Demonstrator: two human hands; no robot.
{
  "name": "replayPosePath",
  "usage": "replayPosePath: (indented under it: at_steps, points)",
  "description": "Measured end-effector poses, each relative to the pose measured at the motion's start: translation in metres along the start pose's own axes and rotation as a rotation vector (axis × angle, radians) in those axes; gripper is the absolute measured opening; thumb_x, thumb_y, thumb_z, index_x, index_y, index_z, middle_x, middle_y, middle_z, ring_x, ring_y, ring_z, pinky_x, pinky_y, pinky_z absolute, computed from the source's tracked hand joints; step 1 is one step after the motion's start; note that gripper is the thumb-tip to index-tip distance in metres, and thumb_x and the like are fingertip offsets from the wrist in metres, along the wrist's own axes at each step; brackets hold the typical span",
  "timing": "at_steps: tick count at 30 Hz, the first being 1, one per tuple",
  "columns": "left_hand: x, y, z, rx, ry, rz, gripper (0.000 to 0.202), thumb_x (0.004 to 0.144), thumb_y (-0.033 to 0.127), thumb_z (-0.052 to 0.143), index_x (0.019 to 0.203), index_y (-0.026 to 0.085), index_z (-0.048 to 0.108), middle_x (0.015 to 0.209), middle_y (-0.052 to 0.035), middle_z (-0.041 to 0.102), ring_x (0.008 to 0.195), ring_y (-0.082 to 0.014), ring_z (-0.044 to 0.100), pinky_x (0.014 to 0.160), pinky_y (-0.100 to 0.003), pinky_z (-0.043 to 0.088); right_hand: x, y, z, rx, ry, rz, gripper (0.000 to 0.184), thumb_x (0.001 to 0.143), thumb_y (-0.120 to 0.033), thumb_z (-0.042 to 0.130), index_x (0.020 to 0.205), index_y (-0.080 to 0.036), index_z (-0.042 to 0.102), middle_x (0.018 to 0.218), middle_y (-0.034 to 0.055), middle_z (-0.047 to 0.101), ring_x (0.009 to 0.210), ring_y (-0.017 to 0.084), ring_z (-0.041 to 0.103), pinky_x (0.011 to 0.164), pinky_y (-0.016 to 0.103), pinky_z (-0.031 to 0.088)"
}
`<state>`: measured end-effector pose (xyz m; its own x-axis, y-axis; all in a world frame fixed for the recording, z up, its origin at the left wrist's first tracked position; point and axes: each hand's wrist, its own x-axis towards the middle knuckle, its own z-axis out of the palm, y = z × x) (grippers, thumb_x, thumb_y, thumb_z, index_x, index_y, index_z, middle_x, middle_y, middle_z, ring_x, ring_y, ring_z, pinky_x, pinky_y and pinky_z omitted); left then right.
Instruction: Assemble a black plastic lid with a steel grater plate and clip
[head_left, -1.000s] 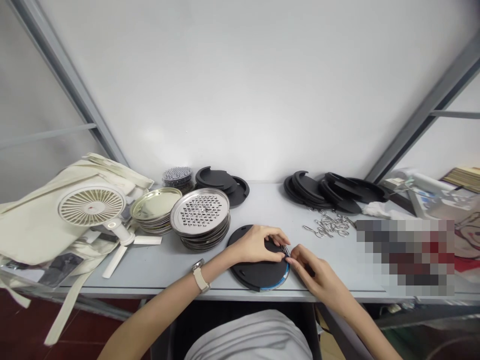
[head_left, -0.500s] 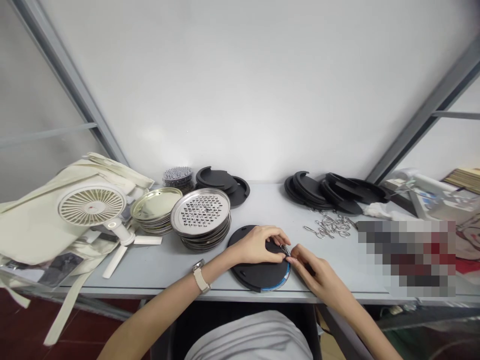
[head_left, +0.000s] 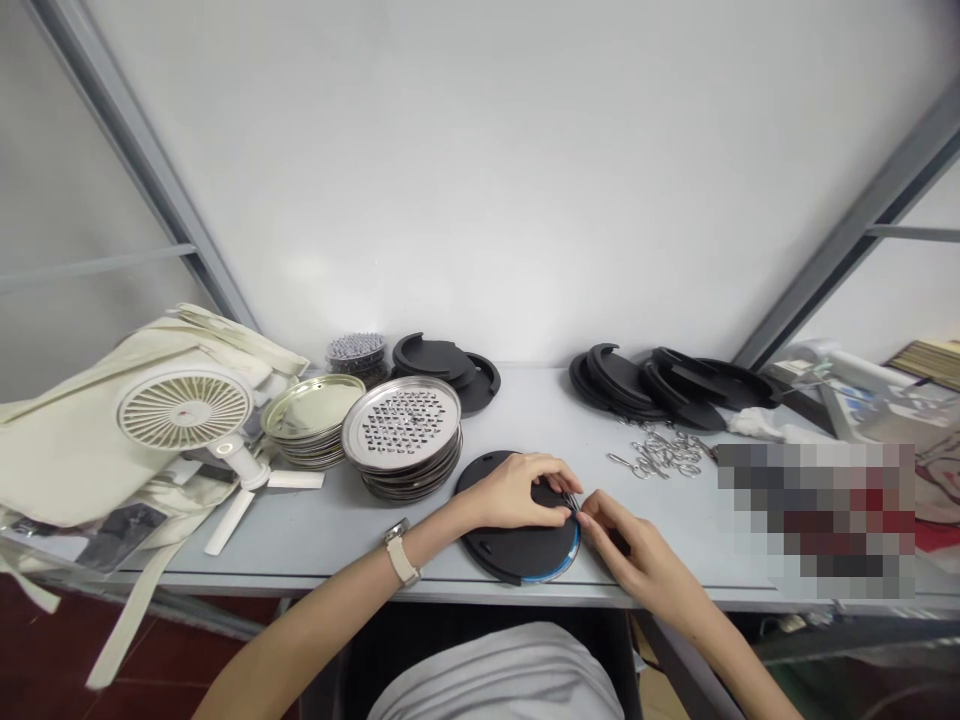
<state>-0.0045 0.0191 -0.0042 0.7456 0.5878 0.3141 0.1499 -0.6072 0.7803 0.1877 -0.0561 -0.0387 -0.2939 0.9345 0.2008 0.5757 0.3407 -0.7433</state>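
Note:
A black round disc (head_left: 517,545) with a blue edge lies flat at the front of the grey table (head_left: 330,520). My left hand (head_left: 517,490) rests on top of it, fingers curled and pressing at its right rim. My right hand (head_left: 626,545) meets it there, thumb and forefinger pinched on a small metal clip (head_left: 573,500) at the disc's edge. A watch sits on my left wrist.
Stacks of perforated steel plates (head_left: 401,435) and plain metal plates (head_left: 311,415) stand left of the disc. Black discs (head_left: 446,365) and black rings (head_left: 660,385) lie at the back. Loose metal clips (head_left: 660,452) sit to the right. A white fan (head_left: 184,410) and cloth bags fill the left.

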Motion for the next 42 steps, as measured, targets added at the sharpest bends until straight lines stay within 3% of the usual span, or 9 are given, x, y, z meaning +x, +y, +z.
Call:
replayPosePath:
  at_steps: [7,25,42]
  points:
    - [0.0004,0.0008,-0.0010,-0.016,0.002,-0.023,0.031,0.068,0.012,0.065,0.098,0.015,0.066,0.091,-0.0030,0.068,0.084,-0.0134,0.061,0.079,-0.022,0.046,-0.0030,0.0010,0.0008,-0.024,-0.006,0.013,0.020,0.097,-0.035,0.039,0.080,-0.023,0.039,0.064,-0.0066,0.034,0.057,0.012,0.035,0.055,0.023,0.032]
    - [0.0003,-0.0017,0.0001,-0.084,0.008,-0.106,0.031,0.066,0.014,0.068,0.097,0.016,0.066,0.085,-0.0025,0.069,0.078,-0.0130,0.063,0.072,-0.022,0.046,-0.0035,0.0001,-0.0008,-0.090,0.002,-0.020,0.018,0.098,-0.033,0.035,0.083,-0.023,0.039,0.070,-0.0032,0.044,0.064,0.015,0.045,0.061,0.025,0.038]
    - [0.0011,-0.0035,-0.0002,-0.087,-0.014,-0.104,0.031,0.067,0.014,0.068,0.098,0.016,0.065,0.086,-0.0029,0.068,0.079,-0.0124,0.062,0.073,-0.021,0.045,-0.0044,-0.0010,-0.0002,-0.062,0.029,-0.039,0.018,0.098,-0.033,0.037,0.083,-0.023,0.041,0.068,-0.0039,0.044,0.060,0.013,0.043,0.059,0.024,0.039]
